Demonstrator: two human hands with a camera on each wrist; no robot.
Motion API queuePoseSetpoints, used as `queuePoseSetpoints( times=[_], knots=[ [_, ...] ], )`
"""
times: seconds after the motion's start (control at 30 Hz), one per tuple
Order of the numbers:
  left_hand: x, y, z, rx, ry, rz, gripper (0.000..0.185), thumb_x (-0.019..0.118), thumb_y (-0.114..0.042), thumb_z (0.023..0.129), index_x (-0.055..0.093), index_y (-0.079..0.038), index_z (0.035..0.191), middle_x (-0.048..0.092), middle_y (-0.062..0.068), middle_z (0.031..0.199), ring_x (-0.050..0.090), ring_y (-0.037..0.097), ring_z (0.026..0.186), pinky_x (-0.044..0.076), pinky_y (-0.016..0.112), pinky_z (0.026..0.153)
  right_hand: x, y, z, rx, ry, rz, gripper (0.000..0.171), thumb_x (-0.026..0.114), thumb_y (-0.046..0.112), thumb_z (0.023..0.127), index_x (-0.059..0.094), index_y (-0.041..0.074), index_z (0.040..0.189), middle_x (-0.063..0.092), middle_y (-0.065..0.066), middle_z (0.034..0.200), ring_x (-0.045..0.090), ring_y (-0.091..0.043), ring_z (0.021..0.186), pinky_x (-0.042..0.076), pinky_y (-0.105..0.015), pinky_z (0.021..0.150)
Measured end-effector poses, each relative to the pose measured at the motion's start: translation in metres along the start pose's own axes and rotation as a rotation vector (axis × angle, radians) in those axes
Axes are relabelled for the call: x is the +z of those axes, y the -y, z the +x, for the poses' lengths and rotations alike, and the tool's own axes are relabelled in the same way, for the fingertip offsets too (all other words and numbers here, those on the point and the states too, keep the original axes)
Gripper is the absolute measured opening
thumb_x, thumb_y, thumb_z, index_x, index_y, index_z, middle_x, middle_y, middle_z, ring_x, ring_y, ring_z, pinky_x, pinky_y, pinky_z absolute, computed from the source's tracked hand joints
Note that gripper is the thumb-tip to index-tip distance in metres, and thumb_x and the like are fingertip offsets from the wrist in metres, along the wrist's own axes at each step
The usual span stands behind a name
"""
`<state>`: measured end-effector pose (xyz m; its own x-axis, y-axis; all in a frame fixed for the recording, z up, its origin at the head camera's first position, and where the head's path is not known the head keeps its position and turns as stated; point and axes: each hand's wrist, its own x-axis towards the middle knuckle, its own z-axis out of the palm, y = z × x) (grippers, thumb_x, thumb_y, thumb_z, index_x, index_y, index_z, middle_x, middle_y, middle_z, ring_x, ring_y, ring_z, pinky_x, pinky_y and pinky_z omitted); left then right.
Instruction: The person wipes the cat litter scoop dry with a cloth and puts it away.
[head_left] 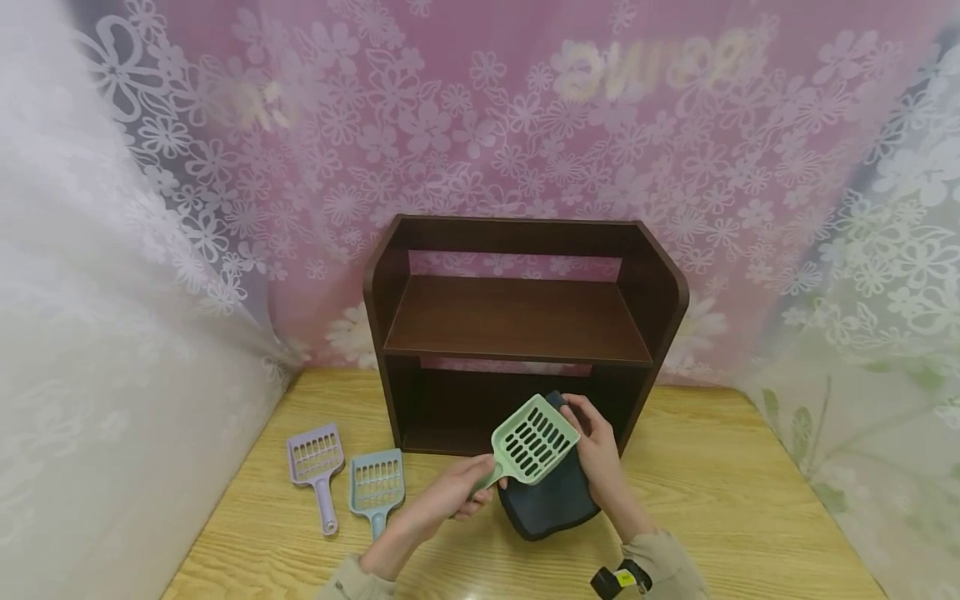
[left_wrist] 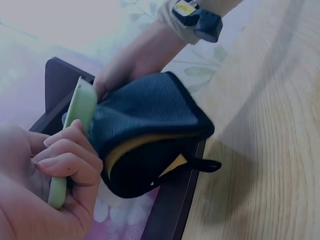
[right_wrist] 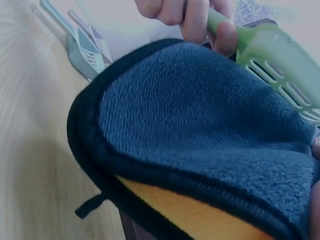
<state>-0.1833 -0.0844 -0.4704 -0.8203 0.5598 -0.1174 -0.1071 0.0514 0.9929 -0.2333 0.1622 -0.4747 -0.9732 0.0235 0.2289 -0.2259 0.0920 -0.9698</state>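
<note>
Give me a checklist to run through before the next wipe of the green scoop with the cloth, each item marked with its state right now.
1. Left hand grips the green scoop by its handle: ok.
2. Right hand holds the dark blue cloth against the scoop's underside: ok.
3. Cloth covers the whole back of the scoop: cannot tell, hidden from above.
4. Scoop lifted off the wooden table: ok.
5. Purple scoop and blue scoop lie apart from the hands, on the table to the left: ok.
6. Scoop slots free of dirt: cannot tell, too small to judge.
</note>
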Motion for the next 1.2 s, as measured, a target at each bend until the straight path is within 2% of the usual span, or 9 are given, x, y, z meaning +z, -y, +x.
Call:
queuePoseSetpoints(
  times=[0.17, 0.23, 0.37, 0.47, 0.6, 0.77, 0.9, 1.03, 1.2],
  knots=[
    [0.004, 0.000, 0.000, -0.007, 0.011, 0.029, 0.041, 0.038, -0.035, 0.112, 0.059, -0.003, 0.126, 0.042, -0.004, 0.075, 0.023, 0.005, 0.052, 0.020, 0.018, 0.045, -0.001, 0.000, 0.005, -0.008, 0.018, 0.004, 0.030, 0.057, 0.025, 0.105, 0.061, 0.004, 0.127, 0.066, 0.002, 0.095, 0.062, -0.010, 0.082, 0.051, -0.023, 0.070],
    [0.005, 0.001, 0.000, 0.000, -0.023, 0.054, 0.041, 0.038, -0.034, 0.112, 0.059, -0.002, 0.126, 0.042, -0.005, 0.074, 0.023, 0.005, 0.051, 0.020, 0.018, 0.045, -0.002, -0.001, 0.005, -0.003, 0.019, -0.011, 0.031, 0.058, 0.024, 0.105, 0.061, 0.004, 0.128, 0.065, 0.002, 0.096, 0.062, -0.009, 0.083, 0.051, -0.022, 0.071],
    [0.000, 0.006, 0.002, 0.015, -0.129, 0.104, 0.039, 0.038, -0.031, 0.112, 0.062, -0.001, 0.110, 0.038, -0.005, 0.068, 0.023, 0.005, 0.050, 0.019, 0.017, 0.044, -0.006, 0.000, 0.001, 0.017, 0.026, -0.036, 0.032, 0.060, 0.025, 0.104, 0.061, 0.003, 0.128, 0.064, 0.002, 0.104, 0.061, -0.008, 0.089, 0.051, -0.021, 0.076],
    [-0.007, 0.007, 0.002, 0.017, -0.170, 0.114, 0.038, 0.038, -0.031, 0.112, 0.061, -0.002, 0.102, 0.037, -0.005, 0.066, 0.023, 0.006, 0.049, 0.019, 0.017, 0.044, -0.010, -0.003, -0.004, -0.020, 0.023, -0.055, 0.030, 0.062, 0.021, 0.103, 0.064, 0.003, 0.126, 0.064, 0.002, 0.108, 0.060, -0.007, 0.091, 0.051, -0.020, 0.076],
    [-0.011, 0.005, 0.000, 0.013, -0.184, 0.145, 0.039, 0.038, -0.033, 0.111, 0.062, -0.003, 0.104, 0.039, -0.005, 0.067, 0.024, 0.006, 0.049, 0.020, 0.017, 0.043, -0.020, -0.004, -0.008, -0.236, 0.019, -0.185, 0.020, 0.067, 0.009, 0.099, 0.070, 0.006, 0.118, 0.069, -0.002, 0.107, 0.062, -0.004, 0.091, 0.050, -0.016, 0.077],
    [-0.011, 0.004, -0.002, 0.058, -0.219, 0.269, 0.037, 0.039, -0.030, 0.112, 0.066, -0.004, 0.112, 0.049, -0.003, 0.073, 0.029, 0.004, 0.049, 0.024, 0.018, 0.044, -0.029, 0.005, -0.007, -0.622, 0.048, -0.547, 0.027, 0.077, 0.003, 0.087, 0.075, 0.018, 0.109, 0.067, 0.004, 0.100, 0.062, -0.005, 0.089, 0.047, -0.015, 0.075],
    [-0.007, 0.004, -0.001, 0.089, -0.254, 0.416, 0.033, 0.040, -0.029, 0.111, 0.068, -0.010, 0.110, 0.061, -0.003, 0.083, 0.038, 0.005, 0.053, 0.029, 0.019, 0.046, -0.026, 0.014, -0.009, -0.864, 0.077, -0.826, 0.028, 0.085, 0.010, 0.077, 0.076, 0.020, 0.101, 0.063, 0.004, 0.094, 0.059, -0.009, 0.075, 0.048, -0.021, 0.062],
    [0.001, 0.003, 0.002, 0.113, -0.293, 0.519, 0.034, 0.040, -0.030, 0.111, 0.065, -0.014, 0.093, 0.063, -0.002, 0.078, 0.043, 0.005, 0.054, 0.032, 0.021, 0.049, -0.016, 0.016, -0.012, -1.003, 0.062, -1.012, 0.027, 0.092, 0.014, 0.070, 0.076, 0.017, 0.091, 0.062, 0.001, 0.089, 0.059, -0.013, 0.070, 0.048, -0.028, 0.056],
    [0.012, 0.002, 0.005, 0.150, -0.301, 0.609, 0.036, 0.041, -0.025, 0.110, 0.061, -0.016, 0.081, 0.055, -0.004, 0.062, 0.035, 0.004, 0.048, 0.029, 0.020, 0.047, -0.004, 0.012, -0.013, -1.056, -0.013, -1.142, 0.028, 0.093, 0.014, 0.068, 0.073, 0.014, 0.087, 0.060, -0.001, 0.084, 0.057, -0.016, 0.066, 0.042, -0.029, 0.051]
  ],
)
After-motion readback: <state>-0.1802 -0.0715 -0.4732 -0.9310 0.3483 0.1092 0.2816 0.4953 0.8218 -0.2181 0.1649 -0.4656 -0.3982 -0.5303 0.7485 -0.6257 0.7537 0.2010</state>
